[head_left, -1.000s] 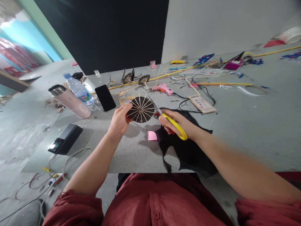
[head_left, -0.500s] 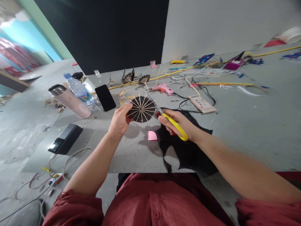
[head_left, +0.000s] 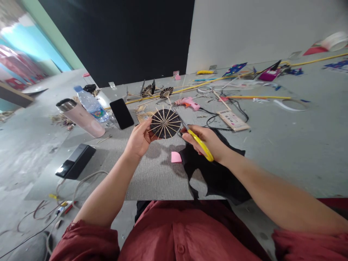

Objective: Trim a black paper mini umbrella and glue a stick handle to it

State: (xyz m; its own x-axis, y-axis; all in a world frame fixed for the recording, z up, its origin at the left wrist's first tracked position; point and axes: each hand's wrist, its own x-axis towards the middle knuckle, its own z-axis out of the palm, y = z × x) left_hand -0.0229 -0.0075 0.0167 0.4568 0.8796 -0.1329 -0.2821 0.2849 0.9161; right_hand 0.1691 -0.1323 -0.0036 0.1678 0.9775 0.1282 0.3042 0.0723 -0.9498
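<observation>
My left hand (head_left: pixel 140 138) pinches the left edge of a round black disc with thin wooden sticks (head_left: pixel 165 124) that fan out from its centre like spokes. Several stick ends poke past the rim. In my right hand (head_left: pixel 203 142) is a pair of yellow-handled scissors (head_left: pixel 199 144), its blades pointing up and left along the disc's right edge. Whether the blades touch the disc I cannot tell. Beneath my right hand lies a cut piece of black cloth (head_left: pixel 220 181), with a pink paper piece (head_left: pixel 176 157) at its left edge.
A pink glue gun (head_left: pixel 189 103) and a packet (head_left: pixel 233 120) lie beyond my hands. To the left are a phone (head_left: pixel 121 113), a tumbler (head_left: pixel 81 119), a water bottle (head_left: pixel 91 104) and a black power bank (head_left: pixel 76 161) with a cable. Small stick wheels (head_left: pixel 166 92) stand farther back.
The disc has turned and tilted a little in my left hand, shifting slightly right and up. The scissors' handles have swung slightly left and look closer together.
</observation>
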